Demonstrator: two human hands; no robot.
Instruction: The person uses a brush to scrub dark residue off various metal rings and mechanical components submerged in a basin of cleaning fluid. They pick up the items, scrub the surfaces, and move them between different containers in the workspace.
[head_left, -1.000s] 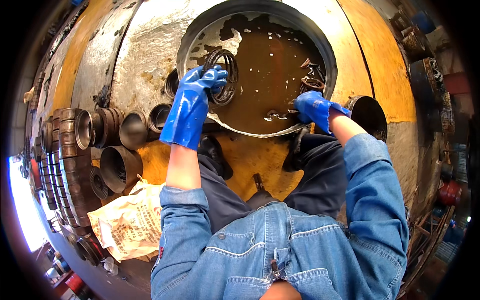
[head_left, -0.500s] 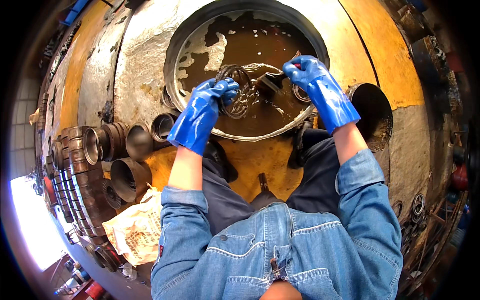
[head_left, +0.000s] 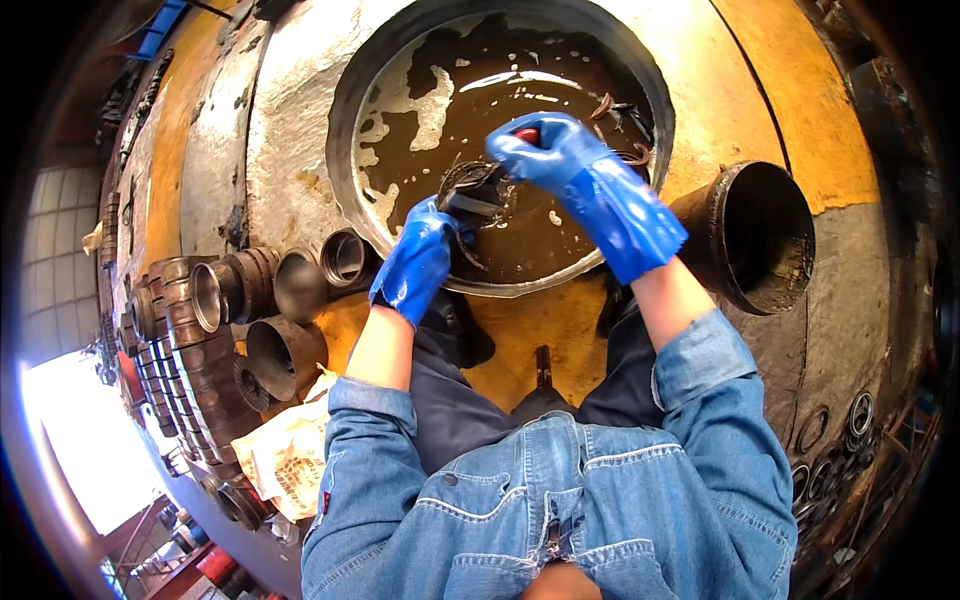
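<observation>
Blue-gloved hands (head_left: pixel 552 155), denim jacket (head_left: pixel 625 485), dark trousers (head_left: pixel 455 425)

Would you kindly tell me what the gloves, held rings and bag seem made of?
The gloves look like smooth rubber or plastic, given their glossy highlights. The rings are probably metal, thin, dark and glinting. The bag, matte and creased, may be paper.

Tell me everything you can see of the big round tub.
The tub is wide, round and dark grey, with a thick-looking wall of unclear material. It sits open side up on the floor, holding murky brown liquid with pale foam, mostly at left, and brownish pieces by the right wall. The left hand and right hand reach over it; whether the left touches it is unclear.
</observation>
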